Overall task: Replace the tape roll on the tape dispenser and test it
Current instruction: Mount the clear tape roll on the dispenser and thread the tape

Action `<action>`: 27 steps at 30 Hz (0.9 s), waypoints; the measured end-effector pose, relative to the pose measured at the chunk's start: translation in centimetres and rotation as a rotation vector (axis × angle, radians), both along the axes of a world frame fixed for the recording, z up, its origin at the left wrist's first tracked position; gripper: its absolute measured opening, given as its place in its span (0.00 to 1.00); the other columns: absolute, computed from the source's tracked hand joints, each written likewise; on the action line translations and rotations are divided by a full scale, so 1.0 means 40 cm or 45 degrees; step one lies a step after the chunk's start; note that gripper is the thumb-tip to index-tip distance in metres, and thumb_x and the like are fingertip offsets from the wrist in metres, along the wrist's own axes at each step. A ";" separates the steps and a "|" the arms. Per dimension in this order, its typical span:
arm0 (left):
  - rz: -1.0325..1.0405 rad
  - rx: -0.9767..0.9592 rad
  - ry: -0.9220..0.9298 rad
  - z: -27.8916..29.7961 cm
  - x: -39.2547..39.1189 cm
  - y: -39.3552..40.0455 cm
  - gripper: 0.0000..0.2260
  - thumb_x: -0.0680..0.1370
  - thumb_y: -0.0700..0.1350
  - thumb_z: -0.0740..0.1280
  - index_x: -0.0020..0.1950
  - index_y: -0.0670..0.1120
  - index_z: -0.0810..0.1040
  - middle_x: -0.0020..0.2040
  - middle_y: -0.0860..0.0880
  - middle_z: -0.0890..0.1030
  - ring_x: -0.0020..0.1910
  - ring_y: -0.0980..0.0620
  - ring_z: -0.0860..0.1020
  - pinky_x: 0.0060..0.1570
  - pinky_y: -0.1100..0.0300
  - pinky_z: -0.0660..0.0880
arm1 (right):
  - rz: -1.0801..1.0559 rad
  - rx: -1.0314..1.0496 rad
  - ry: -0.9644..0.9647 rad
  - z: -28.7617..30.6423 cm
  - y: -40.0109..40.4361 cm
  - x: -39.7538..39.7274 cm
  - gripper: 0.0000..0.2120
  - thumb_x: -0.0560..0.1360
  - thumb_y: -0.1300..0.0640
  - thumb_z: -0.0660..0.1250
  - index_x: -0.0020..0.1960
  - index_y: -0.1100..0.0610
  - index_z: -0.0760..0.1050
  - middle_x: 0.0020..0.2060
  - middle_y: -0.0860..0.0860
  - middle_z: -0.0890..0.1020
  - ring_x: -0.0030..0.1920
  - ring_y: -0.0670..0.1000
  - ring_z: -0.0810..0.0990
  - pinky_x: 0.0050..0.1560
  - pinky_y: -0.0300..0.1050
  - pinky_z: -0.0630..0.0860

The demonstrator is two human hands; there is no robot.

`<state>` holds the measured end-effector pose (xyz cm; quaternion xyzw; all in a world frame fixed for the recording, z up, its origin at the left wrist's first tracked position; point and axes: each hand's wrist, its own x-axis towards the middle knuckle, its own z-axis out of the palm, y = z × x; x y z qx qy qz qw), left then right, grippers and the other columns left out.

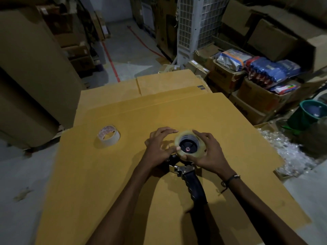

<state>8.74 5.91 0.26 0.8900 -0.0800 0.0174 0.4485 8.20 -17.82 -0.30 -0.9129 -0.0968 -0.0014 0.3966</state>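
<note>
A hand-held tape dispenser with a black handle and metal frame lies on flattened cardboard. A clear tape roll sits around the dispenser's black hub. My right hand grips the roll's right and near rim. My left hand is at the roll's left side, thumb touching its edge, fingers spread above the dispenser's front part. A second roll, white with a printed core, lies on the cardboard to the left, apart from both hands.
Stacked flat cardboard sheets extend ahead. Cartons with packaged goods stand at right, a green bucket and plastic wrap beyond the cardboard's right edge. Tall boxes stand at left.
</note>
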 end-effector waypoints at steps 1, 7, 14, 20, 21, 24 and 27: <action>-0.030 0.043 0.017 -0.002 0.003 -0.005 0.27 0.72 0.60 0.77 0.70 0.69 0.74 0.74 0.64 0.70 0.75 0.55 0.63 0.71 0.44 0.58 | 0.034 -0.006 0.017 -0.001 -0.006 0.006 0.53 0.61 0.26 0.75 0.81 0.44 0.66 0.67 0.50 0.73 0.68 0.53 0.75 0.64 0.54 0.78; -0.173 0.215 0.193 -0.012 0.037 0.000 0.28 0.77 0.60 0.74 0.76 0.66 0.70 0.78 0.64 0.68 0.81 0.55 0.57 0.77 0.35 0.47 | 0.064 -0.013 0.041 -0.006 -0.026 0.039 0.51 0.62 0.38 0.84 0.80 0.47 0.68 0.64 0.52 0.76 0.63 0.51 0.77 0.58 0.45 0.74; -0.148 0.258 0.190 -0.031 0.040 0.009 0.29 0.76 0.60 0.75 0.76 0.65 0.71 0.77 0.65 0.69 0.80 0.57 0.58 0.77 0.36 0.44 | 0.063 -0.040 0.064 -0.005 -0.021 0.045 0.53 0.58 0.30 0.82 0.78 0.44 0.71 0.64 0.51 0.78 0.62 0.50 0.78 0.57 0.44 0.75; -0.134 0.319 0.116 -0.036 0.033 -0.006 0.28 0.77 0.61 0.73 0.76 0.64 0.72 0.77 0.65 0.70 0.79 0.55 0.60 0.77 0.38 0.42 | 0.063 0.008 0.073 -0.007 -0.036 0.043 0.53 0.56 0.26 0.80 0.77 0.43 0.72 0.66 0.49 0.79 0.62 0.49 0.79 0.57 0.46 0.78; -0.131 0.334 0.110 -0.037 0.030 -0.008 0.28 0.77 0.61 0.73 0.76 0.64 0.71 0.76 0.65 0.70 0.79 0.55 0.60 0.76 0.38 0.42 | 0.062 0.013 0.081 -0.008 -0.037 0.043 0.54 0.55 0.24 0.78 0.77 0.42 0.72 0.66 0.49 0.79 0.62 0.49 0.79 0.57 0.45 0.77; -0.117 0.381 0.095 -0.040 0.023 -0.016 0.27 0.78 0.61 0.71 0.77 0.65 0.70 0.77 0.65 0.69 0.79 0.55 0.61 0.76 0.38 0.43 | 0.066 0.047 0.106 -0.014 -0.042 0.041 0.57 0.52 0.20 0.75 0.77 0.43 0.73 0.65 0.50 0.79 0.62 0.50 0.79 0.58 0.46 0.78; -0.120 0.398 0.097 -0.039 0.019 -0.024 0.26 0.79 0.61 0.69 0.77 0.65 0.69 0.78 0.63 0.69 0.79 0.54 0.62 0.76 0.37 0.44 | 0.074 0.075 0.127 -0.020 -0.045 0.043 0.59 0.50 0.17 0.72 0.76 0.43 0.73 0.65 0.49 0.79 0.63 0.50 0.79 0.60 0.51 0.80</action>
